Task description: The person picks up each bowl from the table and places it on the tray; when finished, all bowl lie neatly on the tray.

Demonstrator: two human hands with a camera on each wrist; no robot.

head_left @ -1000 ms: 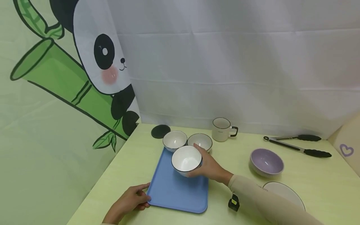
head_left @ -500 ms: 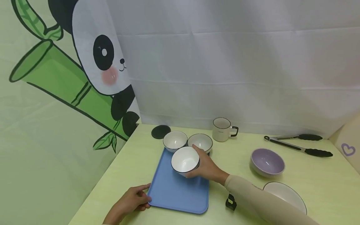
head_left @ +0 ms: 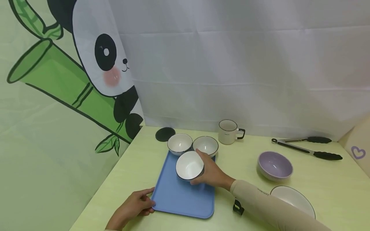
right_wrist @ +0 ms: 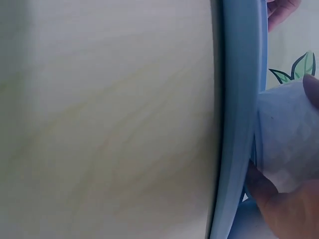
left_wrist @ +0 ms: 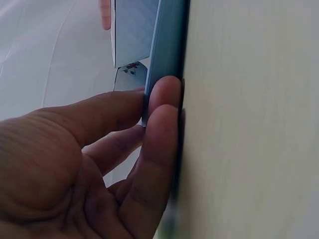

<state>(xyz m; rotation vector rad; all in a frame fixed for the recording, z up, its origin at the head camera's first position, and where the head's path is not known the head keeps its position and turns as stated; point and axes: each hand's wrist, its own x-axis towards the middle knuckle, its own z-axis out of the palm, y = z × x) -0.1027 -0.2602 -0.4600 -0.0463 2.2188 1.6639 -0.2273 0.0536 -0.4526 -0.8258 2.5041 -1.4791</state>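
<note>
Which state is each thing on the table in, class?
Front bowl: mouth up, gripped by right hand
Rear left bowl: mouth up
Rear right bowl: mouth up
Blue tray: face up, corner pinched by left hand
Mug: upright
Purple bowl: mouth up
Tongs: spread open
Black disc: flat
White dish: face up, partly behind sleeve
Small black item: unclear

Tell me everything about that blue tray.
The tray is blue, oblong and plastic-looking, with rounded corners and a low rim. It lies on the table; any tilt is unclear. The left hand pinches its near left corner. A bowl in the right hand seems to rest on it; two more bowls hide its far edge.
</note>
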